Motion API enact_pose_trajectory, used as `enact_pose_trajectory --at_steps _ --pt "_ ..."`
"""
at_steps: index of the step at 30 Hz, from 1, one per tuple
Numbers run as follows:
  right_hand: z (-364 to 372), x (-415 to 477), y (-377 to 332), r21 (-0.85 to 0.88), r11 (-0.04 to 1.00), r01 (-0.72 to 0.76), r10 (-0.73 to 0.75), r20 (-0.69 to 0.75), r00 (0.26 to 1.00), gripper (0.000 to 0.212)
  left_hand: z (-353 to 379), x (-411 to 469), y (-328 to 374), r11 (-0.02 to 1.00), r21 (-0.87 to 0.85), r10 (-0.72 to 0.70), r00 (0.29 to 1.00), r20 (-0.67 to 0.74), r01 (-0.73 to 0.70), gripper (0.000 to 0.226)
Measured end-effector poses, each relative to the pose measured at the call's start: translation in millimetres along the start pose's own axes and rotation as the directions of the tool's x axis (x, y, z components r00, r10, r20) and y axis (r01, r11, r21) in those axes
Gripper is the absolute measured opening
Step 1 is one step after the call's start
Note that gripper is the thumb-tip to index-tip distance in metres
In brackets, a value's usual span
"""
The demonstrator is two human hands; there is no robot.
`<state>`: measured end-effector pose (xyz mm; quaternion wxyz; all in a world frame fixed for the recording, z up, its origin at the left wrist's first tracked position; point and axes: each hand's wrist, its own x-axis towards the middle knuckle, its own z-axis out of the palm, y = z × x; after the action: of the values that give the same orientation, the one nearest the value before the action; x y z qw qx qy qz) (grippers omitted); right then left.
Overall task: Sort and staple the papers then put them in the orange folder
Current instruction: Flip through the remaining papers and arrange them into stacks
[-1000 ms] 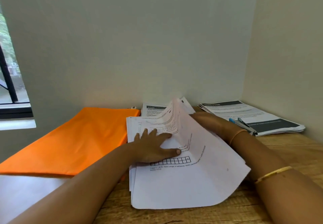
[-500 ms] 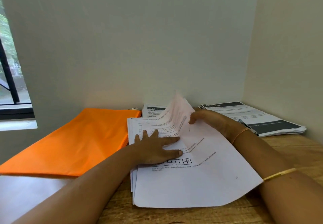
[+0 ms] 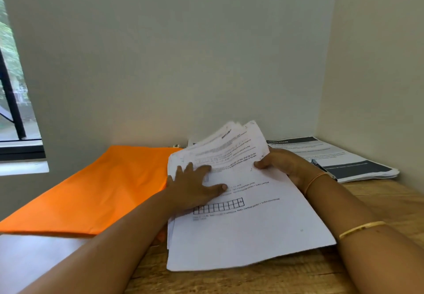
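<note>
On the wooden desk (image 3: 378,204), the left hand (image 3: 195,185) presses flat, fingers spread, on the paper stack (image 3: 241,231), the right hand (image 3: 282,163) pinches several lifted sheets (image 3: 229,149) at their right edge, and the orange folder (image 3: 96,185) lies just left.

Matt white printed papers (image 3: 241,231) lower centre; orange folder (image 3: 96,188) left, smooth with a soft sheen; grainy wooden worktop (image 3: 378,204) right; shiny gold metal bangle (image 3: 360,229).

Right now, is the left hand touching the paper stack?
Touching. Head view: the left hand lies flat, fingers spread, on the top sheet of the paper stack, no gap; the right hand pinches the lifted sheets.
</note>
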<state>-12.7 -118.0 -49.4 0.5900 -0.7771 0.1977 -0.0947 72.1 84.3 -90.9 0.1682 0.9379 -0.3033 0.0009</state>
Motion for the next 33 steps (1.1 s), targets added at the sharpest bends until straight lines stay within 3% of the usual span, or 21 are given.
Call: enact_pose_trajectory --at_steps 3,6,9,11,14,17,22,29,33 --pt "-3 2 2 0.172 0.980 0.100 -0.089 -0.071 0.993 0.032 -4 3 -6 0.936 -0.348 -0.124 0.974 -0.187 0.053 0.089" --pt "-5 5 2 0.352 0.914 0.200 -0.157 -0.147 0.977 0.034 -12 5 -6 0.656 -0.753 -0.241 0.932 -0.270 -0.048 0.103" --pt "-7 8 3 0.431 0.863 0.265 -0.201 -0.190 0.961 0.040 -22 -2 -2 0.334 -0.942 -0.278 0.951 -0.135 -0.036 0.074" --pt "-6 7 2 0.432 0.853 0.292 -0.223 -0.203 0.953 0.039 -26 -5 -4 0.274 -0.961 -0.201 0.975 -0.099 -0.041 0.044" --pt "-1 7 2 0.302 0.892 0.336 -0.265 -0.252 0.930 0.033 -25 -6 -4 0.336 -0.936 -0.228 0.955 -0.188 -0.105 0.024" --pt "5 9 4 0.138 0.943 0.302 -0.253 -0.288 0.924 0.030 -24 -6 -2 0.408 -0.891 -0.255 0.913 -0.319 -0.198 0.024" --pt "6 10 5 0.015 0.966 0.258 -0.238 -0.341 0.910 0.022 -29 -7 0 0.572 -0.737 -0.227 0.794 -0.564 -0.360 0.021" --pt "9 -8 -12 0.031 0.813 0.581 -0.494 -0.491 0.718 0.011 -41 -16 12 0.593 -0.552 -0.130 0.607 -0.784 -0.586 0.026" --pt "10 -13 -14 0.111 0.759 0.642 -0.515 -0.500 0.696 0.017 -42 -20 15 0.587 -0.488 -0.052 0.571 -0.819 -0.646 0.030"
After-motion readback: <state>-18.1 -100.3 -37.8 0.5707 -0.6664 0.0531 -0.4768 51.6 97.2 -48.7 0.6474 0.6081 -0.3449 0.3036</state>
